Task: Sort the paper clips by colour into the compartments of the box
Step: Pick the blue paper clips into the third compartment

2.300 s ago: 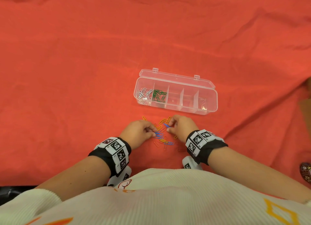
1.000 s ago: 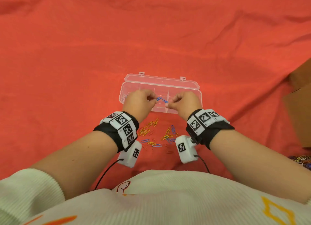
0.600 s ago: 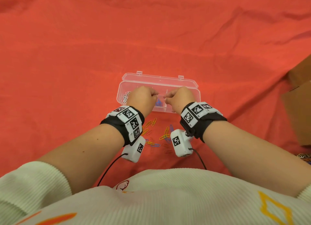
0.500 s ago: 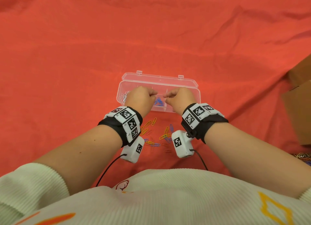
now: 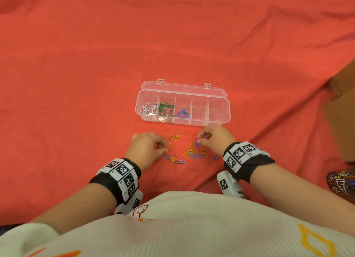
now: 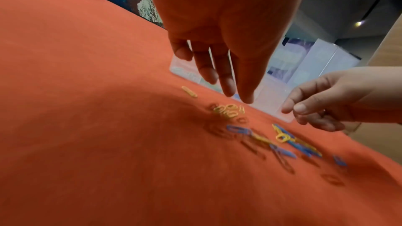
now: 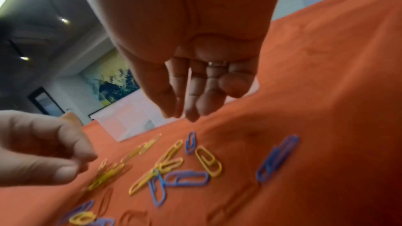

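Note:
The clear plastic box [image 5: 227, 110] lies open on the red cloth, lid folded back. Its leftmost compartment holds white clips [image 5: 148, 108], the second green clips [image 5: 166, 109], the third a few blue clips [image 5: 182, 114]; the two right ones look bare. Loose yellow, blue and red clips [image 5: 189, 153] lie scattered in front of the box. My left hand [image 5: 163, 148] hovers at the pile's left edge over yellow clips [image 6: 228, 112], fingers relaxed and empty. My right hand [image 5: 198, 139] hangs over a blue clip [image 7: 191, 142], fingertips pointing down, holding nothing.
A brown cardboard box [image 5: 342, 112] stands at the right edge of the cloth, with a patterned object [image 5: 342, 181] below it. The red cloth [image 5: 76, 83] is wrinkled and stretches wide to the left and behind the plastic box.
Both hands pinched blue clips, carried them over the box and let them go in the third compartment. They have since drawn back to the loose pile, empty.

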